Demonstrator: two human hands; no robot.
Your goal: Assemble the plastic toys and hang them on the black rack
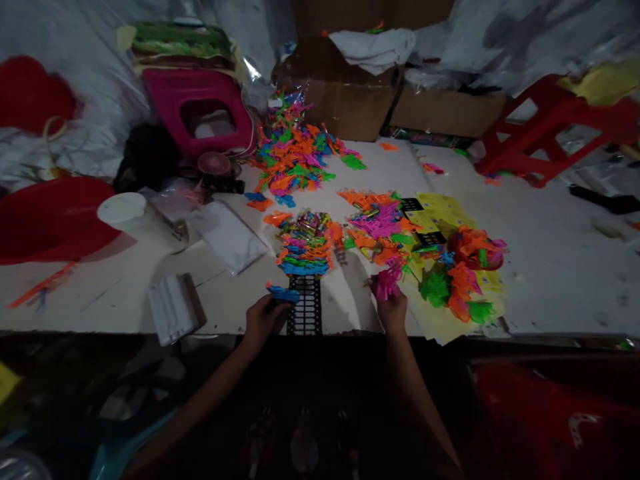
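Note:
My left hand point(263, 321) is closed on a small blue plastic toy piece point(283, 293), held by the left edge of a black slotted strip point(305, 308). My right hand point(393, 312) grips a pink plastic toy piece point(387, 283) over the table, right of the strip. Beyond the strip lie stacked rows of toy pieces point(306, 257) in blue, orange and green, with shiny multicoloured bits at their far end. Pink and orange pieces point(380, 220) are heaped past my right hand. The exact kind of toy is too small and dark to make out.
A large mixed pile point(297, 157) of toy pieces sits farther back, before a cardboard box point(345, 100). Yellow printed sheets point(440, 217) and a red bowl point(493, 261) of pieces are at right. Left stand a white cup point(137, 217), a white box point(173, 308) and a pink stool point(200, 83).

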